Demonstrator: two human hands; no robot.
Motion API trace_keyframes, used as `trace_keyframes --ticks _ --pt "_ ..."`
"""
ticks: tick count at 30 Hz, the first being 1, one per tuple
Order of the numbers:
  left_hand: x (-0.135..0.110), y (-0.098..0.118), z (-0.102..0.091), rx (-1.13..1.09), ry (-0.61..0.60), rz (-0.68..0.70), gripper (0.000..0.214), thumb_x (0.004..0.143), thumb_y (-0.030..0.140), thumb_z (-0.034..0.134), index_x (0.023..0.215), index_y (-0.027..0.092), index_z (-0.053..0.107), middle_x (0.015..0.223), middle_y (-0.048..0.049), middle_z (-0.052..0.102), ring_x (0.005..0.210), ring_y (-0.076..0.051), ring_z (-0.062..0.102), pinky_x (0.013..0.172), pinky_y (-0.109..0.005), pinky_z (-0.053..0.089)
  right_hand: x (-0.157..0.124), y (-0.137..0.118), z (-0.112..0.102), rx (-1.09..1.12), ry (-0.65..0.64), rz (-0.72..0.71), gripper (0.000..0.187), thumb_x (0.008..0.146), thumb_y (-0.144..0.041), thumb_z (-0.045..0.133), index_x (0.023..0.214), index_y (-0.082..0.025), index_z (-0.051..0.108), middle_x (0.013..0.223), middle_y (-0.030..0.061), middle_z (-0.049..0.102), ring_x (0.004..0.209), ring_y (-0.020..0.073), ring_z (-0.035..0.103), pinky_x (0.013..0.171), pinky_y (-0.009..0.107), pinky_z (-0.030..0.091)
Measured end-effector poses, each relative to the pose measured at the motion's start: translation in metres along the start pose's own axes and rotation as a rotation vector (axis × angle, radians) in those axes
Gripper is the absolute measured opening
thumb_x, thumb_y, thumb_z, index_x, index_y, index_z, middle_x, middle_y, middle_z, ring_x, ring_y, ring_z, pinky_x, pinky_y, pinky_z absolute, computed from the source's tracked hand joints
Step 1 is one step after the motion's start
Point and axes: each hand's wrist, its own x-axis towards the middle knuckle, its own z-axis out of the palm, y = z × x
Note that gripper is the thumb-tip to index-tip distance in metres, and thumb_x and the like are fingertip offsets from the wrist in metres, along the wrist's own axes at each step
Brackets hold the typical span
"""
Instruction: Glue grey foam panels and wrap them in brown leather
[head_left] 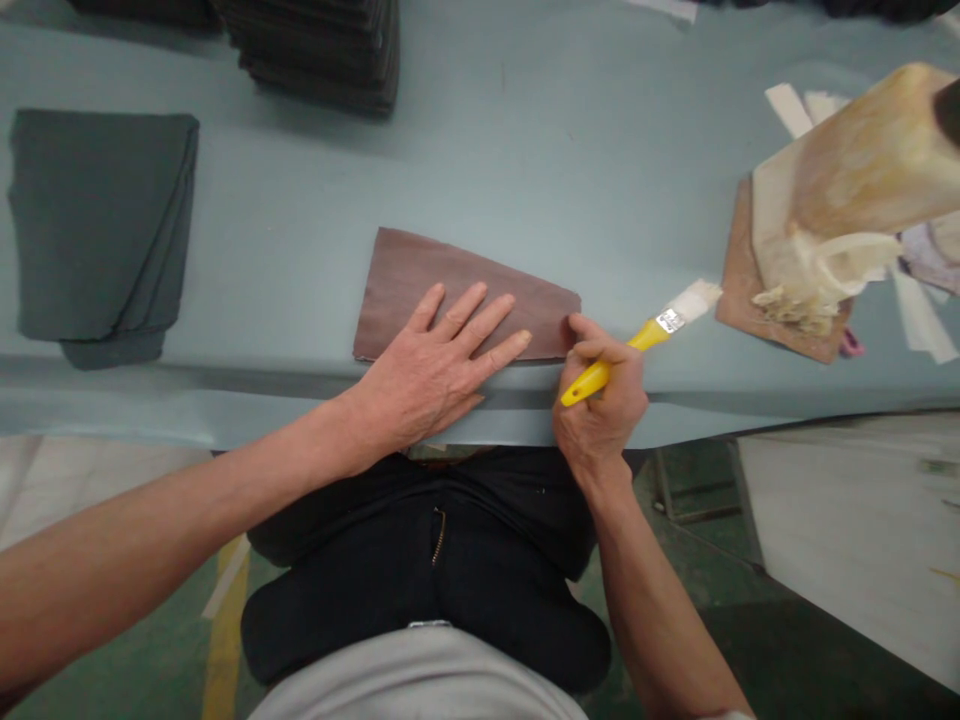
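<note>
My left hand [442, 365] lies flat with fingers spread on a brownish-mauve piece [442, 265], fabric or leather I cannot tell, near the table's front edge. The piece is wider at its left end and narrows toward the right. My right hand [600, 390] is closed around a paintbrush [649, 335] with a yellow handle, a metal band and pale bristles pointing up and right. The index finger of that hand touches the right end of the piece. The bristles are clear of the piece, close to a brown board.
A whitish, stained container [840, 180] with crusted residue stands on the brown board [739, 270] at right, with pale strips [922, 315] around it. Dark green folded pieces [101, 220] lie at left. A tall dark stack [322, 50] stands at the back of the blue-grey table [570, 150].
</note>
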Motion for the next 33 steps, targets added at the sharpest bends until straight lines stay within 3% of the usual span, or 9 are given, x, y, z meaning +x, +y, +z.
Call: trace_keyframes --ticks 15,25,33 --pt "0.003 0.006 0.003 0.004 0.026 -0.018 0.077 0.097 0.03 0.073 0.166 0.018 0.039 0.177 -0.0222 0.032 0.163 -0.046 0.033 0.129 -0.071 0.031 -0.009 -0.001 0.0 0.029 -0.095 -0.015 0.013 0.105 -0.017 0.055 0.115 -0.022 0.061 0.137 0.0135 0.075 0.13 0.0267 0.073 0.108 0.05 0.06" --pt "0.01 0.017 0.003 -0.01 0.01 -0.024 0.073 0.1 0.023 0.065 0.168 0.025 0.037 0.177 -0.0209 0.033 0.163 -0.047 0.033 0.126 -0.081 0.028 0.0 0.0 -0.005 0.034 -0.126 0.051 0.011 0.107 -0.023 0.054 0.114 -0.021 0.063 0.13 0.0116 0.078 0.12 0.0252 0.077 0.099 0.042 0.062" --pt "0.013 0.02 0.007 -0.016 0.044 -0.014 0.07 0.1 0.022 0.062 0.167 0.02 0.039 0.176 -0.0205 0.034 0.164 -0.044 0.033 0.129 -0.073 0.031 0.004 -0.002 -0.008 0.03 -0.132 0.058 0.01 0.108 -0.024 0.054 0.112 -0.022 0.062 0.127 0.0111 0.08 0.119 0.0244 0.078 0.1 0.041 0.062"
